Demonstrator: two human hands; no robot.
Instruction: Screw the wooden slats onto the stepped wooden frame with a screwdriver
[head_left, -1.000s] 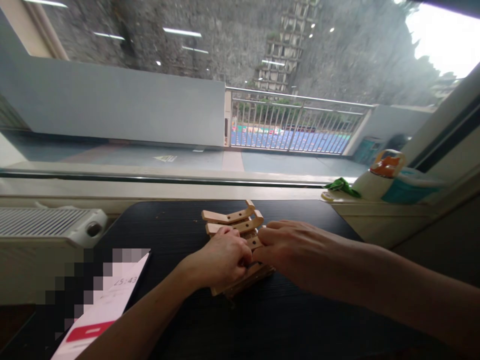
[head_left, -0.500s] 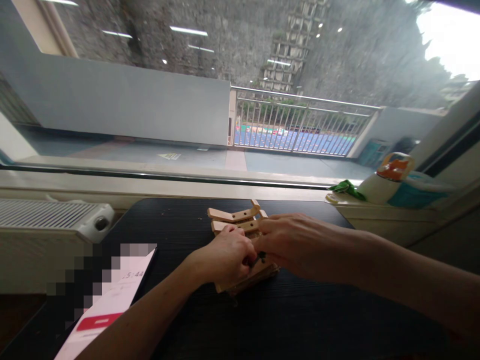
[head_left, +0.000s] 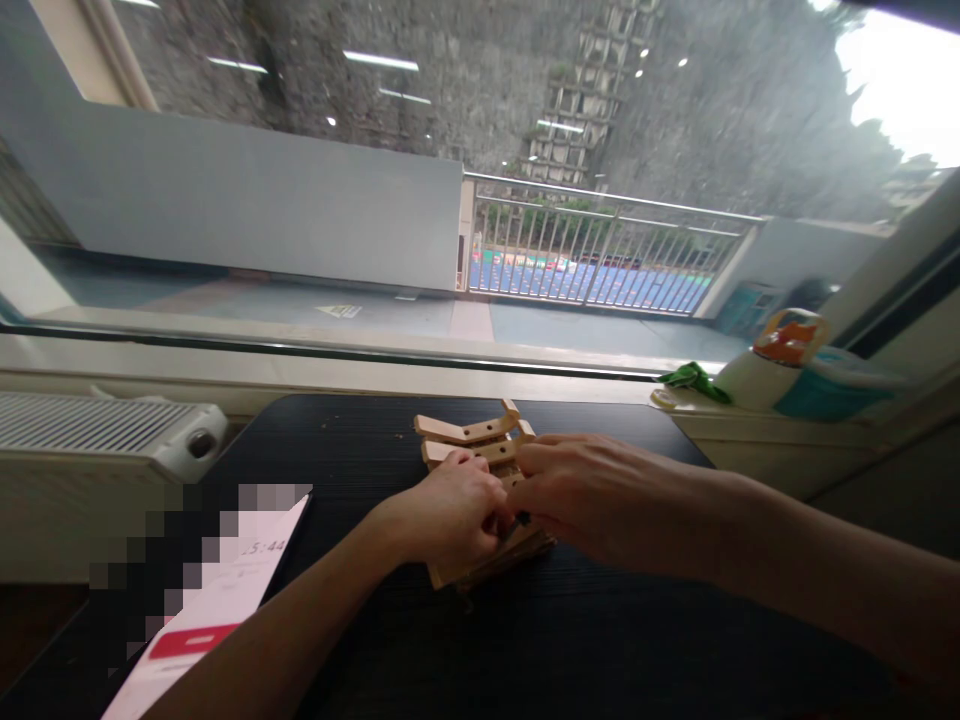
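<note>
My left hand (head_left: 456, 508) and right hand (head_left: 570, 490) curl at near side of wooden pieces (head_left: 478, 431); what they pinch, I cannot tell.

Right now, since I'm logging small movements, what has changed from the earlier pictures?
The right hand has shifted slightly leftward over the wooden piece, covering more of its second curved bar. The digits on the screen ended in 43 and now end in 44. The camera view shifted a little. No grasp or release shows. The left hand stays at the piece.
</note>
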